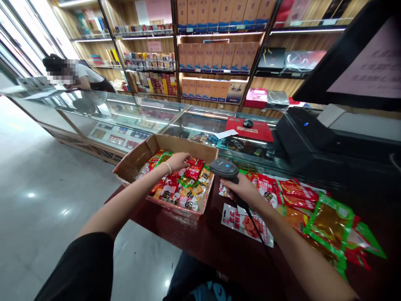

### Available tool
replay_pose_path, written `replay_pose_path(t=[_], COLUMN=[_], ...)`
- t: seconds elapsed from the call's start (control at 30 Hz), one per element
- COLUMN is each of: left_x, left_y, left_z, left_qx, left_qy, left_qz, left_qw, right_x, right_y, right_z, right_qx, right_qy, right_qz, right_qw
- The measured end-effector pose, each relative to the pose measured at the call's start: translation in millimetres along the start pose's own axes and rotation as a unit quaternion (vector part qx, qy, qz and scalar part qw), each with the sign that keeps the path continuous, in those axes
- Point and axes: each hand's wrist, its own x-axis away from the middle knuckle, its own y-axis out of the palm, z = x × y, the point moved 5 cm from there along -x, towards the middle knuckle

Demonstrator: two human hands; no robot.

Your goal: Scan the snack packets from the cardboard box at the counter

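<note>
My left hand (177, 161) reaches into an open cardboard box (138, 156) filled with several small snack packets, its fingers closed on a red packet (193, 170) near the box's far side. My right hand (240, 189) grips a dark handheld barcode scanner (224, 169) with its head pointing toward the box; the scanner's cable runs back along my forearm. Under and beside my right hand lie loose snack packets on the dark red table (206, 238), among them a white one with red print (244, 223) and a large green-edged one (330, 221).
Behind the table runs a glass display counter (125, 113) holding a red mat with a mouse (247, 123) and a black register with a monitor (360, 62). Shelves of boxed goods line the back wall. Another person (84, 77) leans on the counter at far left.
</note>
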Motion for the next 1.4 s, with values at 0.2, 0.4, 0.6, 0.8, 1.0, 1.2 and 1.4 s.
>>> replay_pose_path(t=[0.2,0.4,0.6,0.8,1.0,1.2,1.4], left_x=[-38.6,-54.2,-57.3,-19.6,12.2,6.3,-2.2], left_y=[39.0,60.8,37.5,-23.5,-35.2,-25.6,-9.1], left_z=[-2.1,-13.5,-12.7,6.9,41.8,81.8,125.2], left_qx=[-0.186,-0.221,-0.166,0.117,0.378,0.637,0.718], left_qy=[0.064,0.037,0.06,0.023,-0.055,-0.128,-0.126], left_qz=[-0.078,-0.12,-0.111,0.007,0.027,0.019,0.007], left_qw=[0.977,0.967,0.978,0.993,0.924,0.76,0.685], right_x=[-10.4,-16.0,-7.6,9.9,32.5,52.5,75.1], right_y=[-1.2,-8.2,-16.2,-23.0,-28.7,-44.3,-64.1], right_z=[3.2,9.1,6.4,1.6,-9.1,-1.9,10.5], right_qx=[0.006,0.005,0.002,-0.006,0.031,0.055,0.052], right_qy=[0.025,0.018,0.033,0.002,-0.012,-0.026,-0.019], right_qz=[0.013,0.017,0.021,0.024,0.023,0.058,0.093], right_qw=[1.0,1.0,0.999,1.0,0.999,0.996,0.994])
